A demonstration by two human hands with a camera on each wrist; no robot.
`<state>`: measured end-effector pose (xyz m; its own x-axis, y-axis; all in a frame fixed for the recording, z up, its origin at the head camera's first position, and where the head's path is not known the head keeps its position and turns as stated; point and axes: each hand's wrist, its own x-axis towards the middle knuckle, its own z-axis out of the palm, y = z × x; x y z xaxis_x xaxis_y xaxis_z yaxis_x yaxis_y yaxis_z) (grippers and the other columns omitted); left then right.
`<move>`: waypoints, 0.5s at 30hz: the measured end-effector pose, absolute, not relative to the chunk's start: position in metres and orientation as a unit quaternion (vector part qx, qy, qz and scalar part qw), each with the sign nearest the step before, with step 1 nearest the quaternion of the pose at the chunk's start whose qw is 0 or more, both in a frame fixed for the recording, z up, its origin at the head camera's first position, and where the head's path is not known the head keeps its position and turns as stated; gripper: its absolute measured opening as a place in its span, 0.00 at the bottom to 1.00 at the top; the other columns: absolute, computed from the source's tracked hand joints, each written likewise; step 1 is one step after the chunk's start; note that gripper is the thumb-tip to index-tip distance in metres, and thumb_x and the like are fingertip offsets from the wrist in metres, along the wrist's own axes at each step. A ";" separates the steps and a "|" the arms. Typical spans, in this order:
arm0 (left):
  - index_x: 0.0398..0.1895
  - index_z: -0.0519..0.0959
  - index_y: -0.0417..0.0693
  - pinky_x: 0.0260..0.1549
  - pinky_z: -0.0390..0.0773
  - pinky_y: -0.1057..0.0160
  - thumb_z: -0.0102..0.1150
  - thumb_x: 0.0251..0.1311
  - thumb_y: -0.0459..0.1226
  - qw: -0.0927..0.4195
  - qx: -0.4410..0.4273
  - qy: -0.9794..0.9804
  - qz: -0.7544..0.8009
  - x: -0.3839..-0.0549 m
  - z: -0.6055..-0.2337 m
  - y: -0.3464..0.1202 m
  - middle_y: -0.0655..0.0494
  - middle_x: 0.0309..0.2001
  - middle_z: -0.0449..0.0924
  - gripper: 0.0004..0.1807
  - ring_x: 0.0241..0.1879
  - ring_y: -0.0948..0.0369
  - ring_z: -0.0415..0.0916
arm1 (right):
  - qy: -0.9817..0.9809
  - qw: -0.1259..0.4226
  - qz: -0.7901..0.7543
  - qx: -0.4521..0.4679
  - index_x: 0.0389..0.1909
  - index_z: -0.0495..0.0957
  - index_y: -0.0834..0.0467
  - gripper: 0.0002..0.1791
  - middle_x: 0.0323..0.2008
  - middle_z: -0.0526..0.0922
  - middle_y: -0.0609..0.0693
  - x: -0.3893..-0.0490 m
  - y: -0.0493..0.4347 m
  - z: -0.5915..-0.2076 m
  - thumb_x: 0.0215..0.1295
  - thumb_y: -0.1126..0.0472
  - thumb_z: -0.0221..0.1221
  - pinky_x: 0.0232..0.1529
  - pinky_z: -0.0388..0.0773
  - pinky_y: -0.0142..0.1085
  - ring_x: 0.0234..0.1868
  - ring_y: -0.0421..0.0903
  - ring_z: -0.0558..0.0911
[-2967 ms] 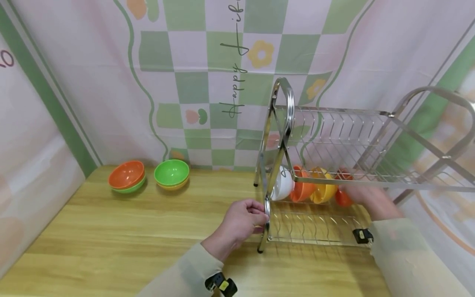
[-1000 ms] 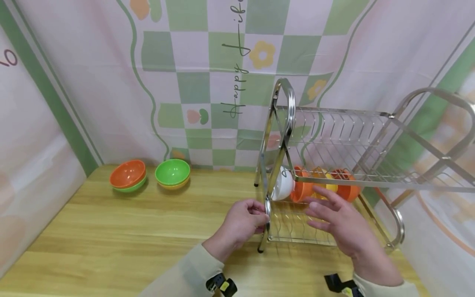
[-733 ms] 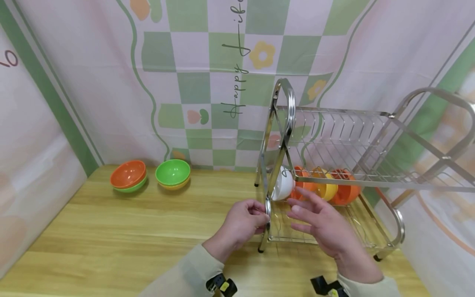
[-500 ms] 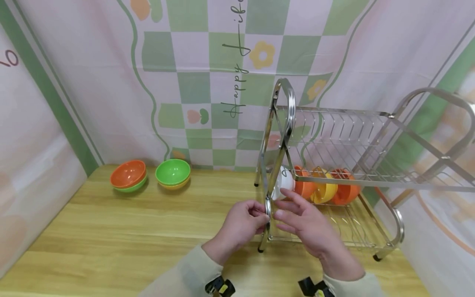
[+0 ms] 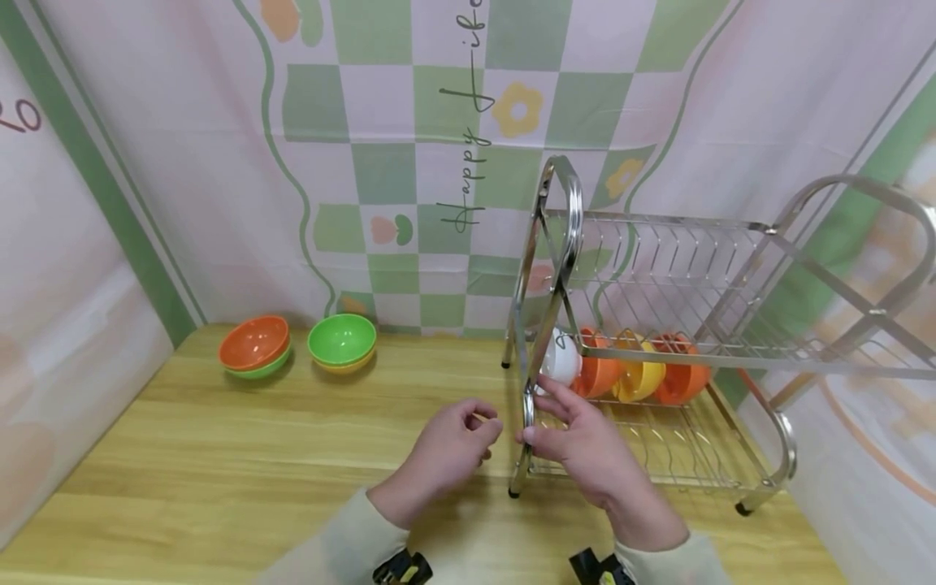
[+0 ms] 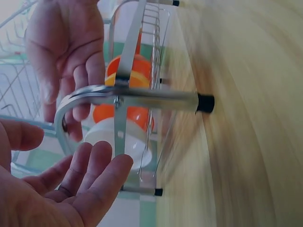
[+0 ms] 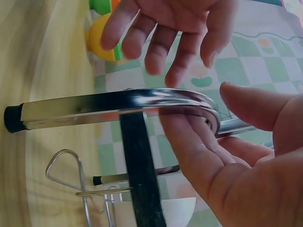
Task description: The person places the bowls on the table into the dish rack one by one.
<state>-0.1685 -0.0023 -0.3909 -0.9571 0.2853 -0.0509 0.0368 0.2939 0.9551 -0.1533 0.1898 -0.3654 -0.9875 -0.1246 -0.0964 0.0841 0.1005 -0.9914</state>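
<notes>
A two-tier metal dish rack [image 5: 567, 231] stands on the right of the table. On its lower tier, a white bowl [image 5: 560, 359], an orange bowl [image 5: 600, 375], a yellow bowl [image 5: 645, 379] and a second orange bowl [image 5: 684, 383] lean in a row on edge. My right hand [image 5: 595, 459] is at the rack's front left post, thumb apart, extended fingers reaching behind the curved tube in the right wrist view. Just left of that post, my left hand [image 5: 444, 448] holds nothing, its fingers loosely bent and off the metal.
Two stacks of bowls stand at the back left: an orange bowl [image 5: 253, 343] over a green one [image 5: 263, 370], and a green bowl [image 5: 342, 338] over a yellow one [image 5: 347, 367]. A patterned curtain [image 5: 380, 171] hangs behind the wooden table [image 5: 241, 455].
My right hand has left the rightmost orange bowl and come left to the rack's front left post. My left hand has let go of that post and drawn back slightly left.
</notes>
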 end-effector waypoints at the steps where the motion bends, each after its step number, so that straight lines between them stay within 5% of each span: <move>1: 0.48 0.80 0.45 0.26 0.80 0.60 0.59 0.68 0.43 0.103 0.099 0.798 0.585 -0.169 -0.391 -0.005 0.55 0.30 0.79 0.13 0.29 0.57 0.79 | 0.740 0.074 -0.668 -0.011 0.77 0.54 0.61 0.42 0.68 0.65 0.69 -0.154 0.189 -0.366 0.64 0.76 0.60 0.48 0.83 0.46 0.46 0.60 0.84; 15: 0.50 0.79 0.40 0.29 0.83 0.59 0.56 0.68 0.39 0.096 0.069 0.794 0.596 -0.174 -0.402 -0.049 0.46 0.34 0.79 0.14 0.29 0.53 0.81 | 0.763 0.058 -0.644 0.014 0.72 0.63 0.65 0.37 0.63 0.74 0.63 -0.160 0.186 -0.376 0.61 0.75 0.63 0.44 0.85 0.44 0.45 0.59 0.85</move>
<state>-0.1740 -0.0492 -0.4020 -0.9721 0.2238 -0.0709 -0.0057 0.2796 0.9601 -0.1605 0.1856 -0.3764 -0.9929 -0.0535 -0.1060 0.0955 0.1705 -0.9807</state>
